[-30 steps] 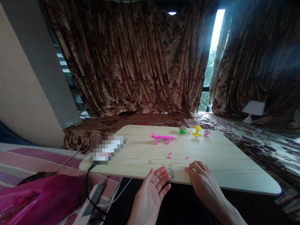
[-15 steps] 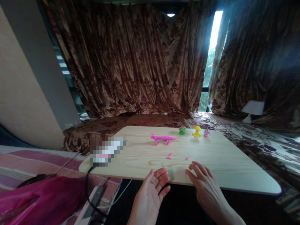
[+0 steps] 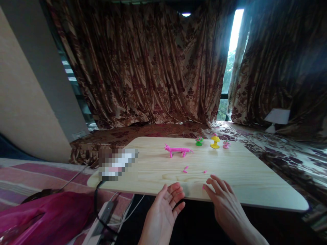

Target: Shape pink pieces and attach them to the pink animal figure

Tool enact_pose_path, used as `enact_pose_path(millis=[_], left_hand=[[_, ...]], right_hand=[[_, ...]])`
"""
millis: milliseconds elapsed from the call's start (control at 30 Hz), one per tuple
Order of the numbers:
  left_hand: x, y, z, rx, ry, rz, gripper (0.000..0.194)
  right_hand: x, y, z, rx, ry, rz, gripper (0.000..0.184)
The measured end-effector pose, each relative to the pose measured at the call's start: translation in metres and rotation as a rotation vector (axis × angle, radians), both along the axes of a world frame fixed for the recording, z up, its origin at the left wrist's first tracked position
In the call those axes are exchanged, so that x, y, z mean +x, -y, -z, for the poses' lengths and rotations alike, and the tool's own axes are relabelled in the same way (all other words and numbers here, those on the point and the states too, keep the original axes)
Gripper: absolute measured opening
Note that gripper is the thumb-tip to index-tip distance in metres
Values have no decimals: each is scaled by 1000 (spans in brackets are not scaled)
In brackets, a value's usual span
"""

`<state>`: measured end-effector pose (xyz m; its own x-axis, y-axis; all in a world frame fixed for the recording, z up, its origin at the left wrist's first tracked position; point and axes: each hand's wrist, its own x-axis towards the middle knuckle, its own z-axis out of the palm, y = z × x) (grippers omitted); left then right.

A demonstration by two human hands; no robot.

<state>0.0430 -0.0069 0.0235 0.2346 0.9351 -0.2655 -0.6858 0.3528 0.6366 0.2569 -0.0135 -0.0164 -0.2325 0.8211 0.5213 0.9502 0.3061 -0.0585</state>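
My left hand (image 3: 166,206) is turned palm up at the near edge of the table, fingers loosely curled and apart, holding nothing. My right hand (image 3: 223,195) hovers over or rests on the near edge, palm down, its thumb apart from the bent fingers. A small pink clay bit (image 3: 203,187) shows at the right thumb's tip; whether it sticks to the thumb or lies on the table I cannot tell. Farther in lie small pink clay pieces (image 3: 185,171) and another pink piece (image 3: 204,172). Behind them stands a pink four-legged clay animal (image 3: 177,149) with ears and a thin tail.
Along the back of the pale wooden table (image 3: 153,177) stand a green mushroom-like figure (image 3: 199,141), a yellow one (image 3: 215,142) and a small pink one (image 3: 226,144). A blurred-out item (image 3: 119,165) lies at left, near a black cable (image 3: 95,200). A lamp (image 3: 277,117) stands far right.
The view has shifted very slightly. Both hands keep nearly the same pose, and the clay figures and pieces stay where they were.
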Motion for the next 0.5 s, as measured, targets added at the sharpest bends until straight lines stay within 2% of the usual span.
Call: enact_pose_path(millis=[200, 367, 500], left_hand=[[4, 2, 3, 5, 10, 31, 27], [1, 0, 3, -12, -13, 9, 26], [0, -1, 3, -7, 1, 13, 26]], right_hand=[[4, 13, -6, -62, -16, -28, 66], [0, -6, -18, -141, -96, -32, 56], [7, -15, -19, -169, -135, -37, 58]])
